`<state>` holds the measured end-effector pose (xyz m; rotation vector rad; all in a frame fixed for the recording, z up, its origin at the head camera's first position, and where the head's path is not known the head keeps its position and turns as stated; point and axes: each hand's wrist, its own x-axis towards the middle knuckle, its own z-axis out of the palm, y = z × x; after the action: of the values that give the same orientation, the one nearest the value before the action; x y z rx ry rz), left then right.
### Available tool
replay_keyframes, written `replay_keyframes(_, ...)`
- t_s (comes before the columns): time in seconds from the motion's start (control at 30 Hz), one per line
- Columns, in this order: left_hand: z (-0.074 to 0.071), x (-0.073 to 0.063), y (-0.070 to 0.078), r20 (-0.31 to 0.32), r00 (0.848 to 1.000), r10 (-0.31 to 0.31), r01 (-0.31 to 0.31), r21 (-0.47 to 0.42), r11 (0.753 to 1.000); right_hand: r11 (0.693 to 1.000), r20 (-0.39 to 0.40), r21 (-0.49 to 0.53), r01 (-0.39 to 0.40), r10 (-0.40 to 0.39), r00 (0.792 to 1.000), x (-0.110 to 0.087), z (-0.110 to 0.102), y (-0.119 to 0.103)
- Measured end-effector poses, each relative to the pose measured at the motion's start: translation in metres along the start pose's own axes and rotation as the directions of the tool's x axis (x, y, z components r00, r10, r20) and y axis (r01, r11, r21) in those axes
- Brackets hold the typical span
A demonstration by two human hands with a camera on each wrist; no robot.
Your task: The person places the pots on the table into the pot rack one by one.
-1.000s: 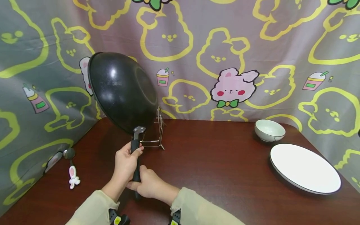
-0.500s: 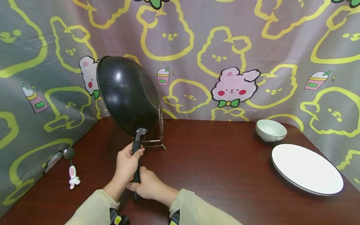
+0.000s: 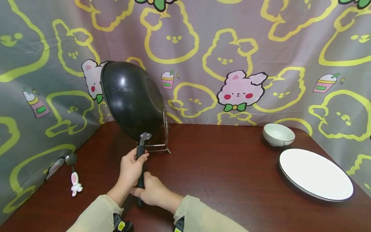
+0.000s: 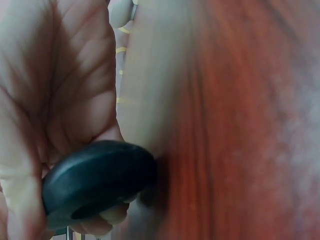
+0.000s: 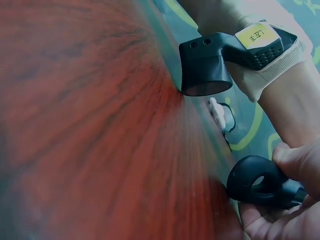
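Note:
A black wok (image 3: 131, 100) is tilted up on its side at the back left, its rounded underside toward me. My left hand (image 3: 130, 166) grips the upper part of its black handle (image 3: 140, 180), just below the metal bracket. Lower down, my right hand (image 3: 155, 190) holds the same handle near its end. The wok overlaps a wire rack (image 3: 166, 132), hiding most of it. In the left wrist view the handle's end (image 4: 100, 180) sticks out beyond the palm. The right wrist view shows a hanging hole in that end, with fingers (image 5: 300, 165) around the handle.
A spoon with a rabbit-shaped handle (image 3: 76, 183) lies at the left edge of the brown table (image 3: 220, 174). On the right are a pale bowl (image 3: 279, 134) and a large white plate (image 3: 316, 174). A patterned curtain (image 3: 200, 38) hangs behind and at both sides.
The wok has shifted right and a little downward toward the rack, mostly in the first half second. Both hands keep their hold on the handle.

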<state>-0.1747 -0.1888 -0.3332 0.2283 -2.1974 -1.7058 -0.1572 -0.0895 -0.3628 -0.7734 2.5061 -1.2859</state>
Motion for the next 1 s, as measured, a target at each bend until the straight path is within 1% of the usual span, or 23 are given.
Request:
replay_keyframes(0.13, -0.001, 0.0006, -0.001, 0.013, 1.0, 0.001, -0.001, -0.001, 1.0, 1.0, -0.009, 0.012, -0.002, 0.002, 1.0, -0.0005, 0.0012, -0.0007)
replay_keyframes(0.3, -0.0019, 0.0053, -0.0009, 0.052, 0.999, -0.002, 0.003, -0.013, 1.0, 1.0, -0.017, 0.019, 0.003, -0.003, 1.0, 0.0016, 0.0003, -0.0003)
replay_keyframes(0.43, -0.0055, 0.0075, -0.0003, 0.073, 0.997, -0.002, 0.002, 0.004, 1.0, 0.999, -0.013, 0.034, 0.006, -0.005, 1.0, 0.0039, 0.001, -0.0005)
replay_keyframes(0.6, -0.009, 0.0066, -0.0005, 0.085, 0.996, -0.004, 0.001, 0.044, 0.999, 0.998, -0.003, 0.057, -0.022, 0.022, 1.0, 0.0045, 0.0035, -0.0013)
replay_keyframes(0.8, -0.0101, 0.0025, -0.002, 0.082, 0.996, -0.018, 0.016, 0.029, 0.999, 0.997, 0.002, 0.068, -0.034, 0.034, 0.999, 0.0024, 0.0052, -0.0032)
replay_keyframes(0.87, -0.0099, 0.0025, -0.0019, 0.082, 0.997, -0.016, 0.013, 0.033, 0.999, 0.997, 0.003, 0.07, -0.035, 0.035, 0.999, 0.0019, 0.0047, -0.0037)
replay_keyframes(1.0, -0.0075, 0.0066, -0.0002, 0.104, 0.995, 0.007, -0.013, 0.056, 0.998, 0.997, -0.019, 0.076, -0.031, 0.033, 0.999, 0.0029, 0.0011, -0.003)
